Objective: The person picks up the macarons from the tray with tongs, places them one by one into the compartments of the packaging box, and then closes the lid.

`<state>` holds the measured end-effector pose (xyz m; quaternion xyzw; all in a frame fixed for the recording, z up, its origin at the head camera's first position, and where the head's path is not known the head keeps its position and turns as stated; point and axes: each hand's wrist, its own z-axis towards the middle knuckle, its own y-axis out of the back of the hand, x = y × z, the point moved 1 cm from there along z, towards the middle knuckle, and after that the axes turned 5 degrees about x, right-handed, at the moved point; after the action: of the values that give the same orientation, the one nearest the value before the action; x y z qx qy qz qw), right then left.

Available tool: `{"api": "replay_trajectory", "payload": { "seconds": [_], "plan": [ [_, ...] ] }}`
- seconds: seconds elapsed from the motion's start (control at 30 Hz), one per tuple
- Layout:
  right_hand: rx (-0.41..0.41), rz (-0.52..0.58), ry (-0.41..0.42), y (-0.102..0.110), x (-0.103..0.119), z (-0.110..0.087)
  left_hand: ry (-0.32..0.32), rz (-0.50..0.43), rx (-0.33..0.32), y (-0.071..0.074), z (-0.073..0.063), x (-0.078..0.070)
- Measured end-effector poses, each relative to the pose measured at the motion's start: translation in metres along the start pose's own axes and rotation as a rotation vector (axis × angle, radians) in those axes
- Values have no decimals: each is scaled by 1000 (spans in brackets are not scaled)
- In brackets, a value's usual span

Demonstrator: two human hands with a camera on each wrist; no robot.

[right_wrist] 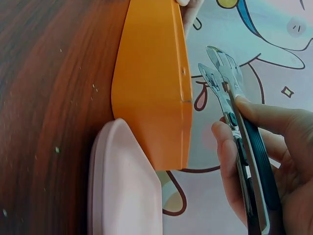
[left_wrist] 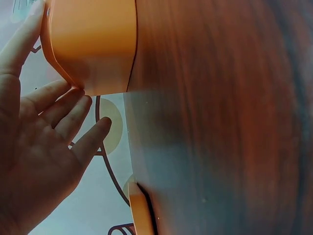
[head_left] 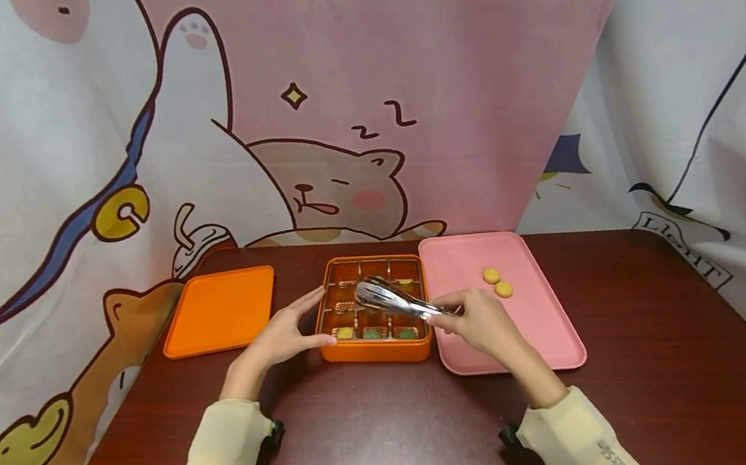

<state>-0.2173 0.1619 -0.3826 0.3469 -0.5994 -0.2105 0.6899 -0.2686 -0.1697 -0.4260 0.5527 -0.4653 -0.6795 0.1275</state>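
Observation:
My right hand (head_left: 485, 321) grips a pair of metal tongs (head_left: 391, 299) between thumb and fingers. The tongs' tips hang over an orange box (head_left: 376, 351) divided into several compartments; in the right wrist view the tong tips (right_wrist: 220, 68) look slightly apart, with nothing seen between them. My left hand (head_left: 286, 333) touches the box's left side, its fingers mostly straight in the left wrist view. Along the front row lie a yellow piece (head_left: 344, 333) at left and green pieces (head_left: 371, 334) in the middle and right. Another yellow piece (head_left: 405, 282) sits farther back at right. The tongs hide some compartments.
To the right of the box lies a pink tray (head_left: 541, 313) with two round yellow cookies (head_left: 498, 283). A flat orange lid or tray (head_left: 223, 311) lies at left. All stand on a dark wooden table (head_left: 383, 438), with a patterned curtain (head_left: 468, 99) behind it.

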Motion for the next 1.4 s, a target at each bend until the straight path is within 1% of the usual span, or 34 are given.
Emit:
{"api": "replay_trajectory", "payload": {
  "seconds": [0.17,0.47,0.8,0.93,1.07,1.4],
  "plan": [
    [-18,-6,-1,9,-5,-3,-3,-5,1,0,0,1],
    [-62,-53,-19,24,-14,-5,-22,5,-6,-1,1,4],
    [-100,-58,-36,38,-28,-7,-15,-5,-6,-1,1,3],
    [-119,-57,-15,44,-33,-8,-11,-5,-6,-1,1,3],
    [-146,-63,-8,51,-38,-12,-10,-1,-5,-1,0,3],
    [-177,-84,-45,68,-51,-22,-11,-6,-7,-1,1,3]
  ]
}}
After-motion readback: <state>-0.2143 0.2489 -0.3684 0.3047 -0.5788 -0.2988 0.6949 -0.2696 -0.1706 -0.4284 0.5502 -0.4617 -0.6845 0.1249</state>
